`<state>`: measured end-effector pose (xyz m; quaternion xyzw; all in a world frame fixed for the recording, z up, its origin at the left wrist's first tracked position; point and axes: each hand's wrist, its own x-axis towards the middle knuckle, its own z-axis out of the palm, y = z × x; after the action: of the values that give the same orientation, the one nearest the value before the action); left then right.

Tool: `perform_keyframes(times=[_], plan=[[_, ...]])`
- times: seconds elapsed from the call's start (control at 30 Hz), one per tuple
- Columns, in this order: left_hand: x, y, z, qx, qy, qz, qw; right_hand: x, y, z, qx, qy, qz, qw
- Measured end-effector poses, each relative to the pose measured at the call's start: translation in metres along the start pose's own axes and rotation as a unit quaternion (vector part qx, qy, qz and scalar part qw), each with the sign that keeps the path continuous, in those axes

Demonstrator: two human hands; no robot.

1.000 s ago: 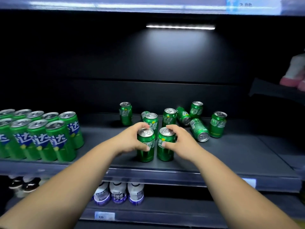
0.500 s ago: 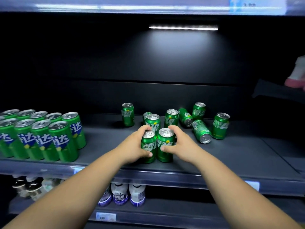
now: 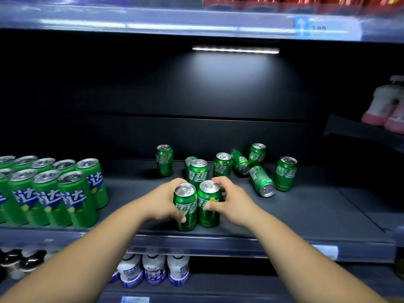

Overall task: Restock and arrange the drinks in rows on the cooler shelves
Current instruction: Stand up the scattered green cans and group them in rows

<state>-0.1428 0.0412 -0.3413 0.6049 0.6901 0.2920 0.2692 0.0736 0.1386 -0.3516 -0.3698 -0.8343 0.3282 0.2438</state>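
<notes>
hands wrap two cans near the shelf [image 3: 306, 211] front: left hand [image 3: 162, 202] holds the left can [image 3: 185, 207], right hand [image 3: 232, 204] the right can [image 3: 208, 206]. pushed back too hard, they could knock over the can behind [image 3: 198, 173].

Two green cans stood upright and touching near the front edge of the shelf [image 3: 306, 215]: the left can [image 3: 185, 209] gripped by the left hand [image 3: 162, 203], the right can [image 3: 207, 212] by the right hand [image 3: 232, 204]. Behind them, loose cans [image 3: 222, 165] of the same kind were scattered, mostly upright; two lay on their sides. At far left, taller cans [image 3: 50, 193] stood in neat rows.
</notes>
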Motion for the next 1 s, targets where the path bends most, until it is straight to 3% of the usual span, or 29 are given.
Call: perform_keyframes(times=[0.33, 0.67, 1.0], plan=[[-0.022, -0.012, -0.009, -0.037, 0.051, 0.001, 0.998, 0.001, -0.025, 0.007, -0.034, -0.047, -0.006, 0.998], [-0.016, -0.009, -0.017, -0.003, 0.009, -0.022, 1.000, 0.002, -0.027, -0.005, -0.012, -0.080, 0.006, 0.997], [-0.016, -0.005, -0.016, -0.055, -0.001, -0.029, 0.998, -0.007, -0.024, -0.012, -0.024, -0.095, -0.017, 0.995]])
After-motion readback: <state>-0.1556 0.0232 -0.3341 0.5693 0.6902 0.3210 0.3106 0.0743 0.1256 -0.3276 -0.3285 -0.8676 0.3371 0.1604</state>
